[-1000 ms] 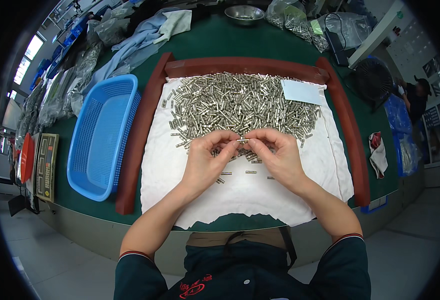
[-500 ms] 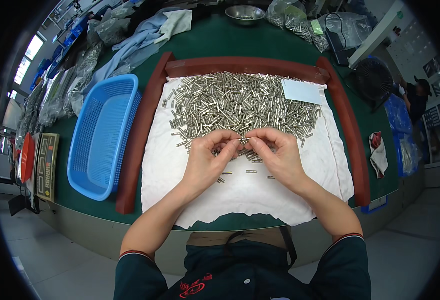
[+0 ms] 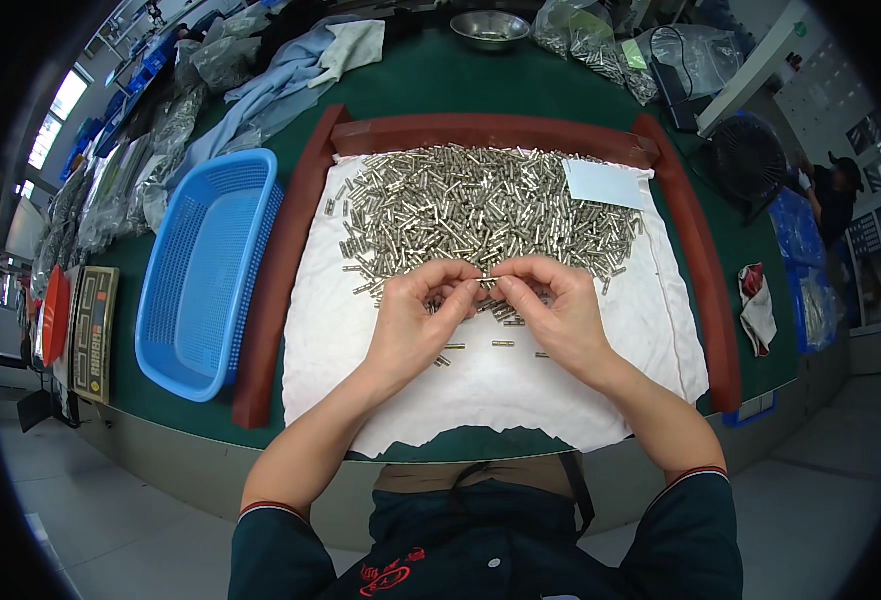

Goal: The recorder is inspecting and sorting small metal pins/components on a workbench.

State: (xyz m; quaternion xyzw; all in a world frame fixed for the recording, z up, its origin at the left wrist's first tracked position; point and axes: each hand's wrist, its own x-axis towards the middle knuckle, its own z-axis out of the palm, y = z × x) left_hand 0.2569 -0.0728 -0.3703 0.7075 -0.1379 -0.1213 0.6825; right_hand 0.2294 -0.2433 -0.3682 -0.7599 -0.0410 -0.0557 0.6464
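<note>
Between the fingertips of both hands is a small silver metal pin, held level at its two ends. My left hand pinches one end with thumb and forefinger. The other end is in the pinch of my right hand. Just beyond my fingers spreads a large heap of similar short metal pins. Several loose ones, among them a single pin, lie on the white cloth below my hands. Some pins under my palms are partly hidden.
A red-brown wooden frame borders the cloth on three sides. Left of it stands a blue plastic basket. A pale card rests on the heap's right side. Farther back are a metal bowl and a black fan. Another person is at far right.
My hands stay in nearly the same place. The pin between my fingertips looks slightly turned; nothing else has visibly moved.
</note>
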